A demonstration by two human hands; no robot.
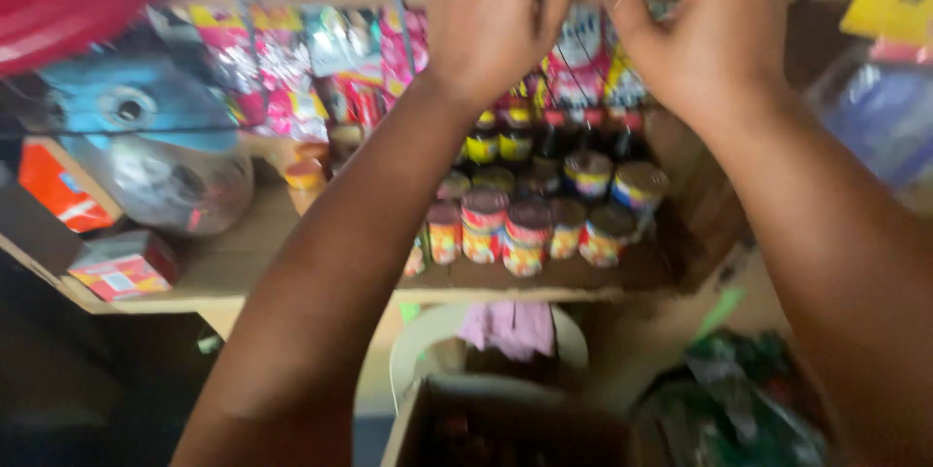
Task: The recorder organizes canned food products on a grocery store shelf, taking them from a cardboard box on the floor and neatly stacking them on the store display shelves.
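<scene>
Left hand (494, 10), upper centre: raised, fingers curled inward, contents not discernible; right hand (709, 25), upper right: half-open, thumb apart, touching nothing clearly visible; cardboard box (505, 428), bottom centre, open; round tins (530, 224), glossy red-and-yellow labels, clustered mid-frame on the wooden shelf (224, 277); foil packets (282, 69), pink, hanging upper left; picture blurred.
</scene>
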